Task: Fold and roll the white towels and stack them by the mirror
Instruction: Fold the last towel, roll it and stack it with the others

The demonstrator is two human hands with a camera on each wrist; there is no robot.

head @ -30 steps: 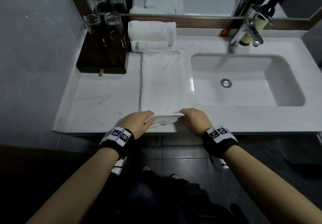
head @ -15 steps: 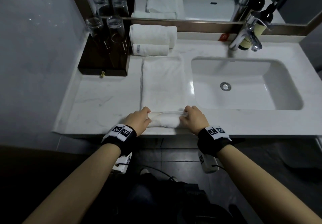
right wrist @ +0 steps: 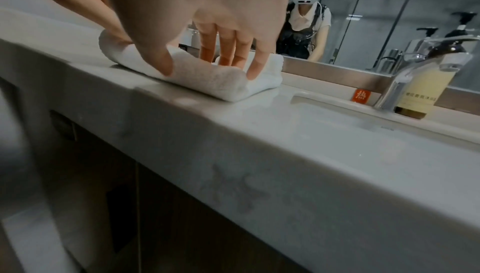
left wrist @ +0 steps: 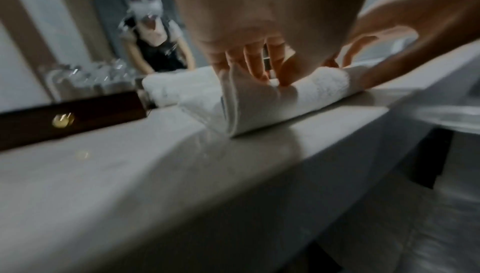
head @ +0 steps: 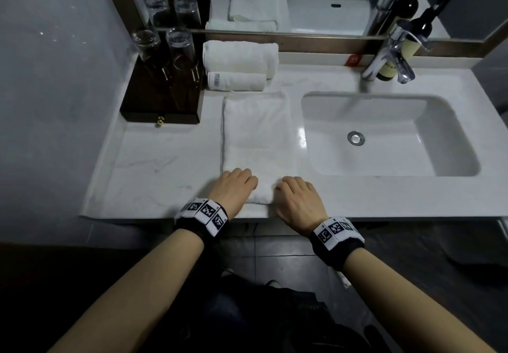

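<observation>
roll grown since before | both hands (head: 233,187) (head: 298,200) fingers grasping towel (head: 258,132) | two rolled towels (head: 236,58) stacked

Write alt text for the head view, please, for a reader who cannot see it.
Both hands, left hand and right hand, roll the near end of a white towel on a marble vanity. Two rolled towels sit by the mirror.

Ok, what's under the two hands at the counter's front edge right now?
The rolled near end of the white folded towel. Left hand and right hand press on the roll, fingers curled over it. How many turns it has is hidden beneath them.
</observation>
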